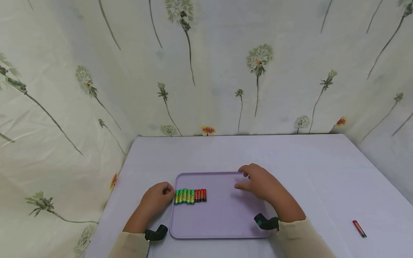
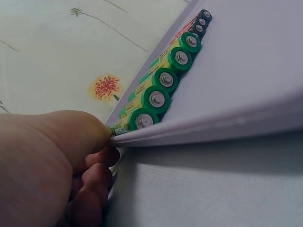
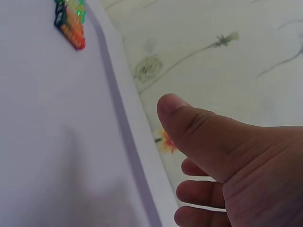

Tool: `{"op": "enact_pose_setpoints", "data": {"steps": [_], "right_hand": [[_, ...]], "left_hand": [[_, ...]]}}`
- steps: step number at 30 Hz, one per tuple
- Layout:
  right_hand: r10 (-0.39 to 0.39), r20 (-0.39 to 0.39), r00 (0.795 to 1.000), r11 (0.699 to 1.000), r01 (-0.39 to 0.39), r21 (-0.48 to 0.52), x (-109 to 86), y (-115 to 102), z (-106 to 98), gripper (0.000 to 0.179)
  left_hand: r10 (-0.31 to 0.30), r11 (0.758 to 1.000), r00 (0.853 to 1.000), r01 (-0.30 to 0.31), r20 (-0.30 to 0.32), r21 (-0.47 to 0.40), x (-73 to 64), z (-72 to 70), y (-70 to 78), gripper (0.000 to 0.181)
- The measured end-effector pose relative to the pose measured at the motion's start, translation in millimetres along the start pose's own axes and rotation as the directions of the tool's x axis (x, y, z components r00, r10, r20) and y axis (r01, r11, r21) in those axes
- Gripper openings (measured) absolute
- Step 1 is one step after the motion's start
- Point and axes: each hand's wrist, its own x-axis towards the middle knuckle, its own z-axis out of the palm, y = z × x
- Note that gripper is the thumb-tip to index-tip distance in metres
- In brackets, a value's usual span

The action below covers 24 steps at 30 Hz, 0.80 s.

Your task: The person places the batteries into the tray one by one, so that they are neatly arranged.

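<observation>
My left hand (image 1: 157, 196) is at the left edge of the lilac tray (image 1: 219, 237), its thumb and curled fingers pinching the rim beside the end green battery. Several green batteries (image 1: 184, 196) lie side by side inside that edge, followed by several thinner red batteries (image 1: 200, 195) in the same row. The left wrist view shows the thumb (image 2: 90, 126) at the rim, close against the nearest green battery (image 2: 143, 119). Over the right part of the tray hovers my right hand (image 1: 258, 181), thumb and fingers spread apart, holding nothing.
A lone red battery (image 1: 359, 228) lies on the white-covered table (image 1: 322, 172) to the right of the tray. Behind the table hangs a pale cloth (image 1: 213, 71) with a dandelion print. Each wrist bears a black device (image 1: 156, 233).
</observation>
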Motion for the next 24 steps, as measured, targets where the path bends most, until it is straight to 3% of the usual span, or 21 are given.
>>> {"op": "enact_pose_setpoints", "data": {"steps": [7, 17, 24], "right_hand": [[0.014, -0.032, 0.999, 1.000, -0.015, -0.026, -14.6, 35, -14, 0.065], [0.117, -0.069, 0.991, 0.992, -0.120, -0.042, -45.0, 81, -34, 0.068], [0.134, -0.098, 0.986, 0.989, -0.140, -0.055, -63.7, 104, -43, 0.066]], "left_hand": [[0.006, 1.000, 1.000, -0.006, 0.000, 0.005, -0.5, 0.0, 1.0, 0.012], [0.000, 1.000, 1.000, 0.000, 0.001, -0.001, -1.9, -0.9, 3.2, 0.012], [-0.004, 1.000, 1.000, 0.004, 0.004, 0.001, -2.0, -1.7, 3.9, 0.012]]}}
